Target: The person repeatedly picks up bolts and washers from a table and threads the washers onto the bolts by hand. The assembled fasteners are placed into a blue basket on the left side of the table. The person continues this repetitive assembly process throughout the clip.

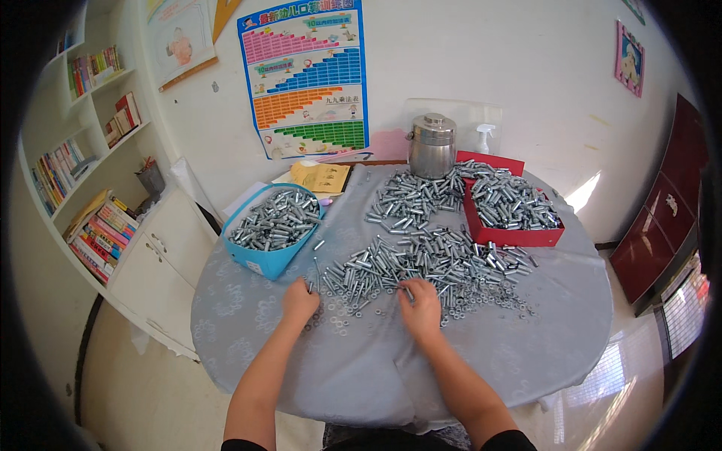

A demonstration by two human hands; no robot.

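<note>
At nine o'clock of the round table (248, 331), which is draped in a grey patterned cloth, stands a blue box (265, 255) filled with small silvery metal sleeves; its near wall is tipped toward the person, and its far corner hides part of a yellow paper packet (322, 177) behind it. The left hand (299, 302) rests knuckles-up on the cloth just below the box, at about seven o'clock of the loose pile of metal parts (421, 259). Its fingers curl around one thin sleeve (310, 286) that pokes out above the knuckles; how tightly they close is hidden by the back of the hand.

The pile spreads across the middle of the table, sleeves mixed with small washers; single pieces are too small to tell apart. The right hand (421, 308) lies at six o'clock of the pile, fingertips among the parts, pinching one short sleeve (408, 294) between thumb and forefinger, though the grip itself is mostly covered.

At twelve o'clock a steel lidded pot (432, 145) stands by the wall, half hiding a spray bottle (485, 137). At two o'clock a red tray (519, 237) holds more sleeves heaped above its rim. Both forearms are cut off at the lower edge.
</note>
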